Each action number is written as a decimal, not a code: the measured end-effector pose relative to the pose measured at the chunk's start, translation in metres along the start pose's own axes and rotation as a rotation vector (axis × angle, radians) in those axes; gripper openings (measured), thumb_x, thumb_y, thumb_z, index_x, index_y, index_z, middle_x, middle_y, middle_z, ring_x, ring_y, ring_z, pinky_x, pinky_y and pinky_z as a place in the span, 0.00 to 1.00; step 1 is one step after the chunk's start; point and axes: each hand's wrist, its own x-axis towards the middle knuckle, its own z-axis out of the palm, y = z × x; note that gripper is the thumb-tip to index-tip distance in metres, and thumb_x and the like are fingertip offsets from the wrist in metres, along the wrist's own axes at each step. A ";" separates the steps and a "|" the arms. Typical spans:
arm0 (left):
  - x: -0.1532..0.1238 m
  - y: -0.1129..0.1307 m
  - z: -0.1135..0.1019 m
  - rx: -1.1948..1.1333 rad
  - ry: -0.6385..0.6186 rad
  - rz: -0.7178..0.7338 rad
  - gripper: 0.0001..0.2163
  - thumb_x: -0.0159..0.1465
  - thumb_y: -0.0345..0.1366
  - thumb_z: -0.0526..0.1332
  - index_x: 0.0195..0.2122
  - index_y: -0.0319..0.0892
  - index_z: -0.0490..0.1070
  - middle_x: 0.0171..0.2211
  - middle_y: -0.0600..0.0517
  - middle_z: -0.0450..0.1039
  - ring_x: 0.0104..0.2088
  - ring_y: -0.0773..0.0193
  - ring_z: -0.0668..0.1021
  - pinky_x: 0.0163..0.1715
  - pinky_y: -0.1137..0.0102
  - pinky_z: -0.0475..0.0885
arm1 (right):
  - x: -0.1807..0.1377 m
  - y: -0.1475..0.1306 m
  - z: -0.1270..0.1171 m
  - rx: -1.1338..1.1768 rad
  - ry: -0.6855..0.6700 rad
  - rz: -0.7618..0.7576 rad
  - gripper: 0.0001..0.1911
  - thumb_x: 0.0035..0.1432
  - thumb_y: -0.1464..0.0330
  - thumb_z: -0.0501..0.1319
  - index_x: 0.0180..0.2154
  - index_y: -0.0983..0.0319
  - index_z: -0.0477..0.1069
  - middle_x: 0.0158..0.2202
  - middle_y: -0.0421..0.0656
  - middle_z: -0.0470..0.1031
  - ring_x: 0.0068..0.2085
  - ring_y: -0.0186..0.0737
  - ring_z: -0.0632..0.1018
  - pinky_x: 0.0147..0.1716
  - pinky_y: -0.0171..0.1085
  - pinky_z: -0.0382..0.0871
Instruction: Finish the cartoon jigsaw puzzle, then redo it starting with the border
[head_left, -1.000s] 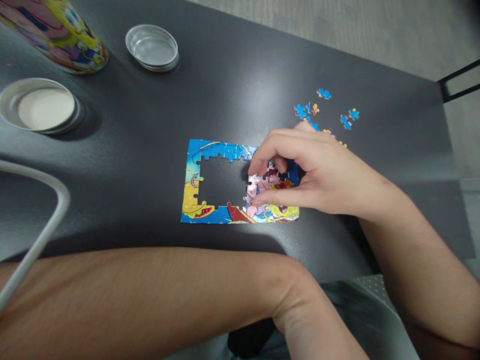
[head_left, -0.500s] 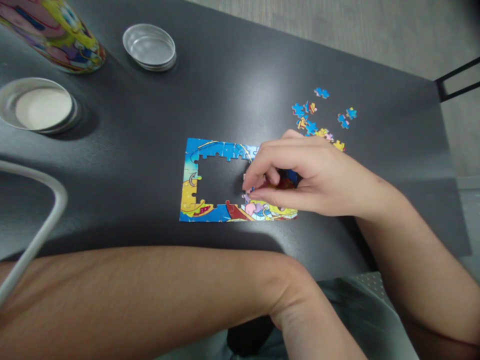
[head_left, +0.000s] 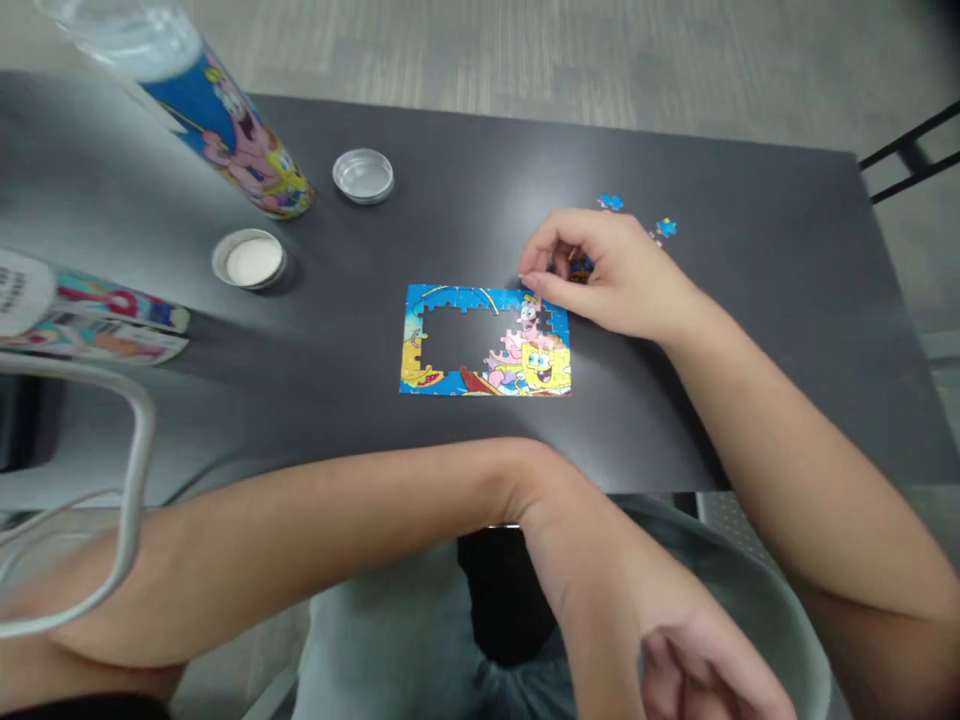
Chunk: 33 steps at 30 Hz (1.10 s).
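Observation:
My right hand (head_left: 600, 270) hovers just past the top right corner of a part-built jigsaw puzzle (head_left: 544, 370). Its thumb and forefinger are pinched on a small puzzle piece (head_left: 521, 277), of which only a pale edge shows. The puzzle has a full border, a cartoon figure filled in at the right, and a dark gap in the middle. Loose blue puzzle pieces (head_left: 666, 228) lie beyond my right hand, which covers part of the pile. My left hand (head_left: 705, 650) rests low over my lap, fingers curled, with nothing visible in them; the frame cuts it off.
Left of the puzzle stand a tall cartoon-printed can (head_left: 255, 160), a metal lid (head_left: 363, 174) and a shallow tin (head_left: 255, 260). A second printed can (head_left: 120, 315) lies farther left. A white cable (head_left: 135, 480) loops at the lower left. The table's far edge runs behind.
The view has shifted, bringing more of the left side and the far floor into sight. My right hand has moved off the puzzle toward the loose pieces. My left hand now shows more.

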 end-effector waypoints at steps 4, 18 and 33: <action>-0.066 0.052 0.020 0.264 0.379 0.136 0.25 0.47 0.27 0.90 0.41 0.56 0.88 0.38 0.58 0.86 0.37 0.57 0.90 0.36 0.62 0.83 | 0.004 0.007 0.001 -0.118 0.002 -0.038 0.11 0.76 0.55 0.71 0.51 0.53 0.85 0.52 0.47 0.88 0.46 0.53 0.82 0.58 0.57 0.78; -0.129 -0.002 -0.001 1.073 1.800 0.106 0.20 0.69 0.54 0.87 0.50 0.46 0.89 0.51 0.50 0.79 0.30 0.67 0.68 0.33 0.62 0.67 | -0.002 0.011 0.002 -0.101 -0.113 -0.063 0.24 0.67 0.55 0.78 0.59 0.56 0.83 0.60 0.52 0.84 0.57 0.62 0.84 0.73 0.69 0.72; -0.123 0.006 0.008 1.142 1.778 -0.125 0.14 0.68 0.38 0.88 0.53 0.48 0.94 0.49 0.51 0.81 0.38 0.59 0.75 0.48 0.58 0.74 | -0.006 0.002 -0.002 -0.092 -0.136 -0.029 0.26 0.64 0.52 0.81 0.59 0.55 0.85 0.60 0.52 0.85 0.60 0.66 0.85 0.74 0.70 0.70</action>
